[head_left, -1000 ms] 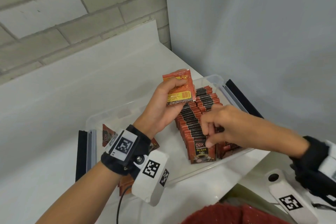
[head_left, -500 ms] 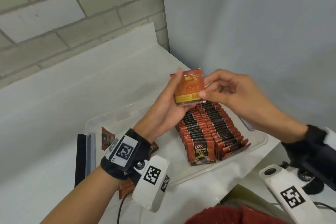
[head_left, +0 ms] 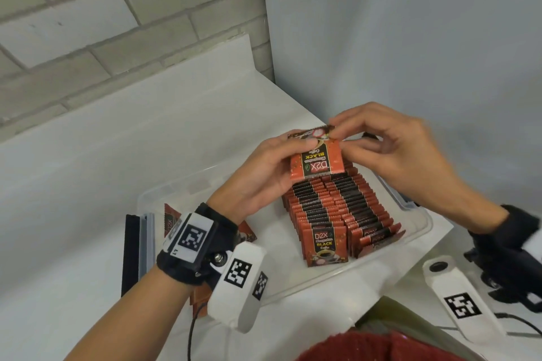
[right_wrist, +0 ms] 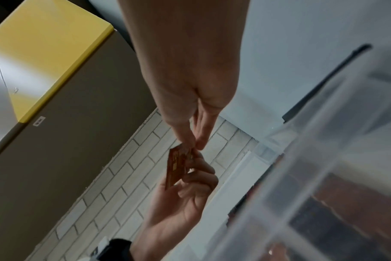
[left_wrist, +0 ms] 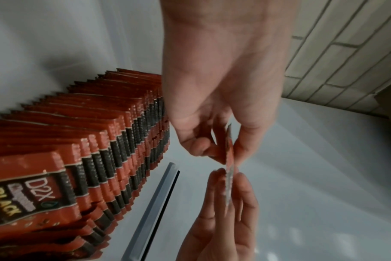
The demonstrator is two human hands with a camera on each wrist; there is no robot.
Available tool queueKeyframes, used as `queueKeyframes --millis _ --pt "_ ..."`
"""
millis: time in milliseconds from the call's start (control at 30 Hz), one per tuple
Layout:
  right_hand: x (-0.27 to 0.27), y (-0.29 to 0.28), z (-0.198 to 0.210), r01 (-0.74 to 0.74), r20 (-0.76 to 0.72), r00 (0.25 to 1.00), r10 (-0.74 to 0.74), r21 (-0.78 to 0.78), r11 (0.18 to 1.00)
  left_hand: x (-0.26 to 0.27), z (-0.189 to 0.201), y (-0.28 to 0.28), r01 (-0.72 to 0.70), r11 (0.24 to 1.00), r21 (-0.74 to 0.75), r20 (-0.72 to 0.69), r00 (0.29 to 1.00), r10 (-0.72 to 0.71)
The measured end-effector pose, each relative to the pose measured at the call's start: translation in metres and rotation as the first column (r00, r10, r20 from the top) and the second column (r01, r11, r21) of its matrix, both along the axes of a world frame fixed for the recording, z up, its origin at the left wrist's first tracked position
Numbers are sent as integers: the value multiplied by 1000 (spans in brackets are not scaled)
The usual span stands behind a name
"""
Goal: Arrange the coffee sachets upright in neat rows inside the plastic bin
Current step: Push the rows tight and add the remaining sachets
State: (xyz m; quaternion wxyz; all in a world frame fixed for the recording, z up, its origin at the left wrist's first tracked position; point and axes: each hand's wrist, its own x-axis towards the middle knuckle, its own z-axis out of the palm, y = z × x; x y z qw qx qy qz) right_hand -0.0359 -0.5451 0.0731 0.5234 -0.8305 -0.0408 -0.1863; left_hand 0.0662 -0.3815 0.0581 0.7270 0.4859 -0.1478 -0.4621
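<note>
Flipped since half a sec ago: the held sachet [head_left: 318, 162] now shows its printed "D2X Black Coffee" front, upside down, where its yellow-labelled back faced the camera before. Both hands hold it above the far end of the rows, abt the same spot as before. Left hand [head_left: 264, 176] grips it from the left side, thumb across the front, fingers curled behind. Right hand [head_left: 393, 149] has shifted from the sachet's right edge to its top right corner, pinching there w/ thumb and forefinger; other fingers loosely bent. One sec ago the right hand was down among the rows instead.

Rows of sachets [head_left: 331, 214] stand upright in the clear plastic bin [head_left: 422, 231], two rows side by side, unchanged; the front sachets of the right row lean forward. A few loose sachets [head_left: 171, 218] lie at the bin's left end, partly hidden by the left wrist. Bin sits on a white table [head_left: 88, 184] in a corner, brick wall [head_left: 88, 23] behind.
</note>
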Motion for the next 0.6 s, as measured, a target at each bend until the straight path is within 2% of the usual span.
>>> queueKeyframes --millis 167,233,367,433,500,567,600 --pt "-4 0 8 -27 -242 964 113 332 943 4 4 4 -156 988 1 33 987 156" --pt "-5 3 9 -8 -306 941 143 404 915 3 7 6 -180 983 17 50 983 179" --pt "-2 8 5 31 -311 941 130 464 885 -1 13 12 -141 986 84 93 987 133" --pt "-2 7 3 33 -304 946 113 437 899 -3 15 20 -92 984 151 110 991 75" --pt "-5 3 3 -30 -302 942 143 350 936 -5 16 31 -16 970 244 127 992 -16" --pt "-12 1 2 -197 -337 914 225 114 974 -5 18 43 13 943 332 91 995 -46" --pt "-15 1 0 -303 -379 886 268 -35 952 -4 17 48 -15 926 377 57 998 -7"
